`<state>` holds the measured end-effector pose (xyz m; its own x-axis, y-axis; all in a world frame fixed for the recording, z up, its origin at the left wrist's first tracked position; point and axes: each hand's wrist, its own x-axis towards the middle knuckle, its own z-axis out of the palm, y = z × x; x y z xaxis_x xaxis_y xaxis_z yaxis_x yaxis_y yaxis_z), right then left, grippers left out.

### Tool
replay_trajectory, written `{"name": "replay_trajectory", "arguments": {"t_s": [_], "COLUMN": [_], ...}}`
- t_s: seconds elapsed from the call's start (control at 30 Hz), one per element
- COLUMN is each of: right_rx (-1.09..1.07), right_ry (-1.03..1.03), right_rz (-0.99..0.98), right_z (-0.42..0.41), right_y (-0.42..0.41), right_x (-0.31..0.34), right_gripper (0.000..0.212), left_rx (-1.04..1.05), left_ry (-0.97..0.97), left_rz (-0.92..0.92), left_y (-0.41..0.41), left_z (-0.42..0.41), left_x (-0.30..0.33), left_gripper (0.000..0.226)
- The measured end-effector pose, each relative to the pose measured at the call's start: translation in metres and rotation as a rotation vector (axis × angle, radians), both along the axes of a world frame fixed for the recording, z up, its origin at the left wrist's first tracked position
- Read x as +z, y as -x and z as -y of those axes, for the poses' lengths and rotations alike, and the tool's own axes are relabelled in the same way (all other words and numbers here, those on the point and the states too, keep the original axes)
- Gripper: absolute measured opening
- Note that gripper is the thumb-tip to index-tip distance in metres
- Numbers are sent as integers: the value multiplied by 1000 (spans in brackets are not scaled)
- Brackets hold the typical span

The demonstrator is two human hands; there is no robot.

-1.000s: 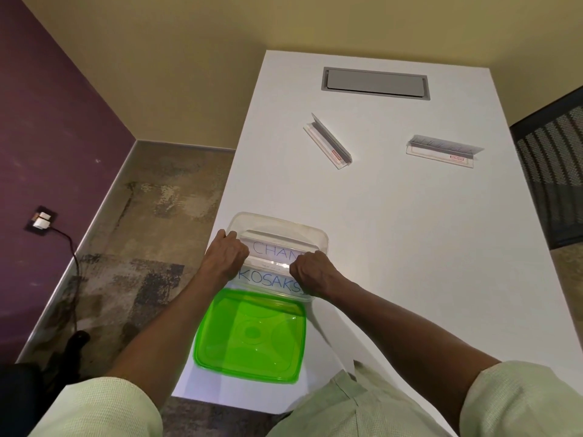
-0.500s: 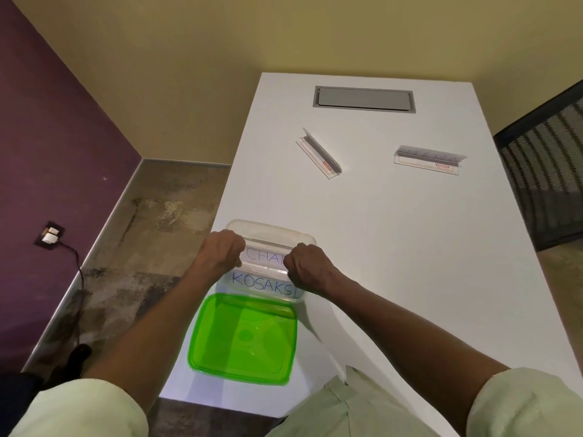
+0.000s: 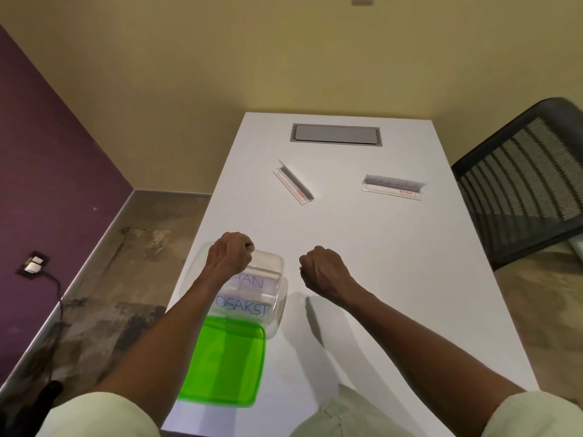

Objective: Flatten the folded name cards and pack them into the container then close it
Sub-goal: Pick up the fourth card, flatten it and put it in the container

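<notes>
A clear plastic container stands near the table's left edge with a flattened name card inside, blue handwriting showing. Its green lid lies flat on the table just in front of it. My left hand hovers over the container's far left part, fingers curled, nothing in it. My right hand is to the right of the container, also loosely curled and holding nothing. Two folded name cards in clear holders sit farther up the table: one angled at centre, one toward the right.
The white table has a grey cable hatch at its far end. A black mesh chair stands at the right edge. A purple wall, a floor socket with a cable and carpet lie to the left.
Both hands let go of the name card in the container. My right hand moved out to the right, my left hand rose over the far rim. The view tilted upward.
</notes>
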<state>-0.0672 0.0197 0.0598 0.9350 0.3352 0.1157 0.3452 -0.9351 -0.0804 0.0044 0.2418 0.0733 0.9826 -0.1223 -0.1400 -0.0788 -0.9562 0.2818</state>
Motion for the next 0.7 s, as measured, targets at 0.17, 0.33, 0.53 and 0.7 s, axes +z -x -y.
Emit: {"name": "replay_trajectory", "arguments": {"t_s": [0.17,0.33,0.53,0.7], "right_rx": [-72,-137,-225,-289], "right_ry": [-16,-36,-57,-78], "right_rz": [30,70,49,33], "right_z": [40,74,111,136], "right_y": [3,6,7,6], "right_x": [2,2,0,-2], "right_gripper": [51,52,54,56], "left_rx": [8,-4,-29,-62], "left_ry": [73,97,131,117], "left_rz": [-12,-25,-17,-24], "left_y": [-2,-5,-10,-18], "left_z": [37,71,109,133], "left_x": [11,17,21,16], "left_gripper": [24,21,14,13]}}
